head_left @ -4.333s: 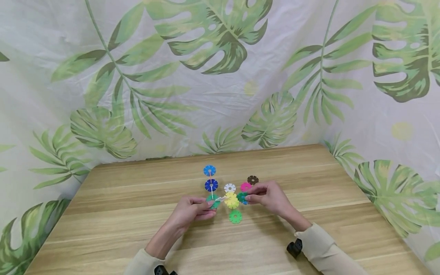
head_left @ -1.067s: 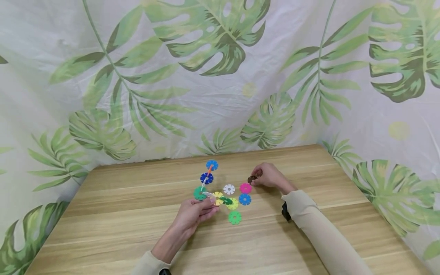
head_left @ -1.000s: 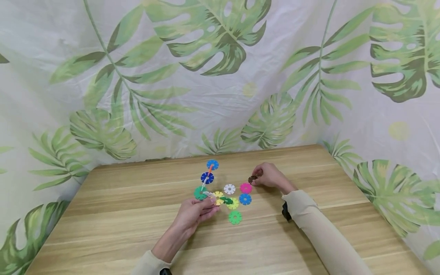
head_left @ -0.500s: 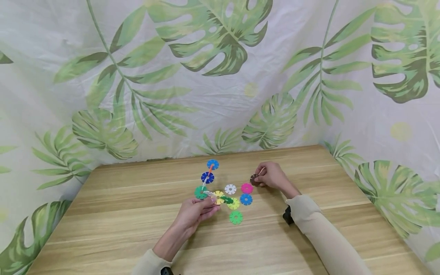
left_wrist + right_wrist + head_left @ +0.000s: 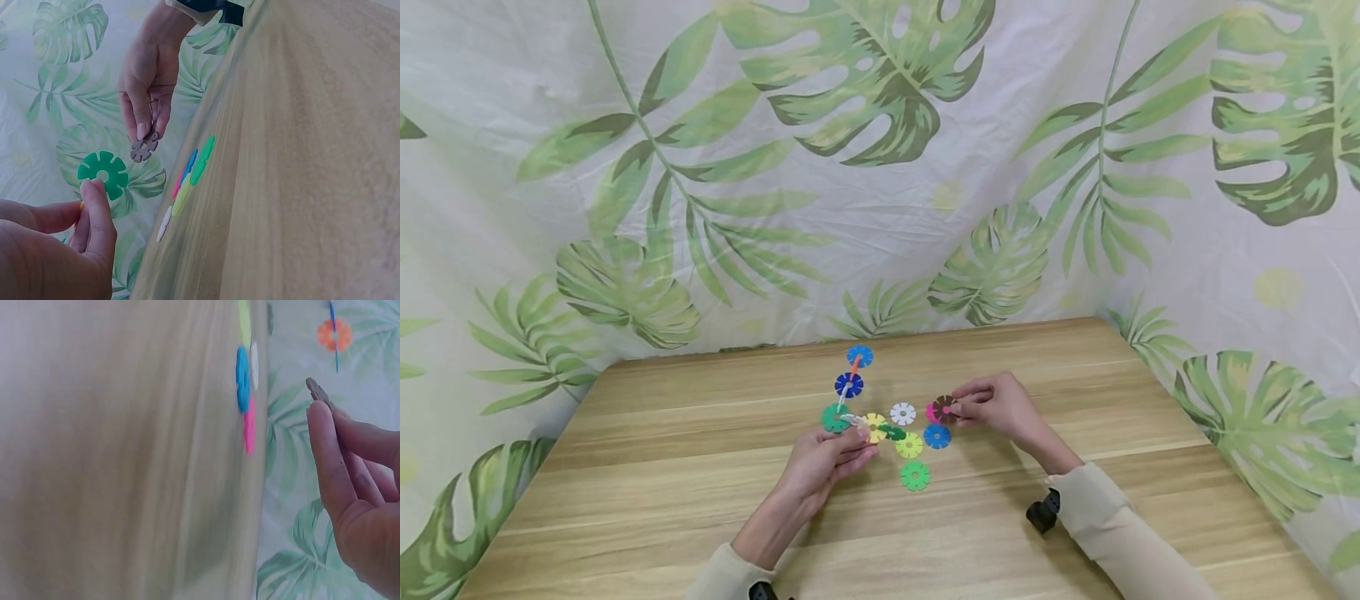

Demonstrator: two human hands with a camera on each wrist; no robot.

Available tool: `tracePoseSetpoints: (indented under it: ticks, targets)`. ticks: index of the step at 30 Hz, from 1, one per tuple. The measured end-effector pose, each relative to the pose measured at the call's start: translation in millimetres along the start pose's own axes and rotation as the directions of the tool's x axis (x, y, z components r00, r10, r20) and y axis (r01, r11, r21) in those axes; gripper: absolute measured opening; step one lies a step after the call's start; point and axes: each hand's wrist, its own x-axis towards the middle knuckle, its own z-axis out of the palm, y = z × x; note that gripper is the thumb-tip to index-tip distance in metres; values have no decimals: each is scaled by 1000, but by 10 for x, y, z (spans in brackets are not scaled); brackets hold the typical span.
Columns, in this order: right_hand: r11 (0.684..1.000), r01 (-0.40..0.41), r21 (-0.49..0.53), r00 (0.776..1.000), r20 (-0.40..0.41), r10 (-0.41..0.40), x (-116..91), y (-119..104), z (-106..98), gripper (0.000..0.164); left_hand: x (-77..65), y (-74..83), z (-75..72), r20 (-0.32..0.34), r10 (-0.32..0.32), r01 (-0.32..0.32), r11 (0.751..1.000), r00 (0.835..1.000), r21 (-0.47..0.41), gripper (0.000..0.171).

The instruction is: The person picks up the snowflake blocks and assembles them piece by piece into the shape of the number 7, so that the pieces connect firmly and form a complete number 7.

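My left hand (image 5: 826, 460) pinches the yellow disc (image 5: 874, 427) of a chain of slotted snowflake discs. From it the chain runs through a pale edge-on disc to a teal-green disc (image 5: 835, 418), then up to a dark blue disc (image 5: 848, 384), an edge-on orange disc (image 5: 334, 334) and a light blue disc (image 5: 860, 357). A dark green disc (image 5: 892, 432) sits at the chain's right end. Between thumb and fingers, my right hand (image 5: 1000, 408) holds a brown snowflake disc (image 5: 144, 147), raised above the table and overlapping the pink one in the head view.
Loose on the wooden table (image 5: 700, 500) lie a white disc (image 5: 903, 413), a pink disc (image 5: 250, 428), a blue disc (image 5: 937, 436), a yellow-green disc (image 5: 909, 445) and a bright green disc (image 5: 915, 476). A leaf-patterned cloth (image 5: 880, 208) hangs behind the table.
The dark green disc, earlier in my right hand, is now on the chain. My right hand took the brown disc from the table's far side and brought it nearer and left.
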Motion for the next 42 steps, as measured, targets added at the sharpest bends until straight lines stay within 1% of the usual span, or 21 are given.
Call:
tracePoseSetpoints:
  ticks: [3,6,11,15,17,22,28,34,38,42]
  targets:
    - [996,-35,80,999,23,33,-75,-12,33,22,8,-2,-4,-7,-2,2,1000,1000,1,27]
    - [984,-62,166,997,57,53,-141,-28,70,24,18,-4,-9,-13,-3,3,1000,1000,5,26]
    - [950,-101,296,992,101,74,-225,-34,147,29,31,-1,-6,-23,-7,8,1000,1000,8,24]
    - [921,-146,362,985,139,102,-272,-17,219,30,28,3,-2,-19,-5,5,1000,1000,6,26]
    - [911,-166,377,982,150,117,-295,-19,259,30,25,5,0,-18,-3,3,1000,1000,2,27]
    - [909,-182,374,978,163,129,-327,-30,342,28,7,13,7,-7,3,-3,1000,1000,-3,29]
    - [908,-176,380,978,169,119,-323,-24,359,28,2,7,16,5,5,-5,1000,1000,-4,29]
    - [900,-179,397,976,187,111,-315,-19,388,30,-5,-12,40,14,14,-14,1000,1000,-5,29]
    - [894,-172,414,977,188,101,-313,-10,427,29,-6,-29,53,10,18,-18,1000,1000,-2,28]
    - [885,-165,436,980,174,97,-321,12,483,28,-14,-38,56,-6,26,-26,999,1000,27,27]
